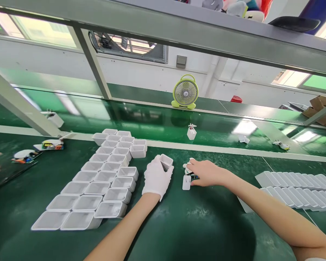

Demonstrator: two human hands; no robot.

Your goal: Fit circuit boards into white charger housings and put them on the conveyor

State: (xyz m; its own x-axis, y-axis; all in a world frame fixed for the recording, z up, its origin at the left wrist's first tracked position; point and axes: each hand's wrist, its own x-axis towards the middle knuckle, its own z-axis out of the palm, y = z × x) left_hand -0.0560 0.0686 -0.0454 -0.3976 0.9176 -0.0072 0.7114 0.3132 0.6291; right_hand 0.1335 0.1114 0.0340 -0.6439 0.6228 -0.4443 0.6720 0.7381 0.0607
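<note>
1. Green workbench (pixel 206 228) carries a block of white cases (pixel 104 177).
2. Right of that block, the gloved left hand (pixel 156 177) clamps a single case (pixel 167 161).
3. Farther right, the right hand (pixel 208 173) pinches a plug assembly (pixel 186 182).

Open boxes (pixel 97 187): smooth plastic, soft sheen, lower left
Plug piece (pixel 186 183): smooth plastic
Glove (pixel 153 177): matt cloth, center
Surface (pixel 179 217): dull, lightly scuffed
Belt (pixel 141 121): smooth, mirror-glossy
Fan (pixel 185 93): plastic, upper center
Cartons (pixel 320 103): matt cardboard, right edge
</note>
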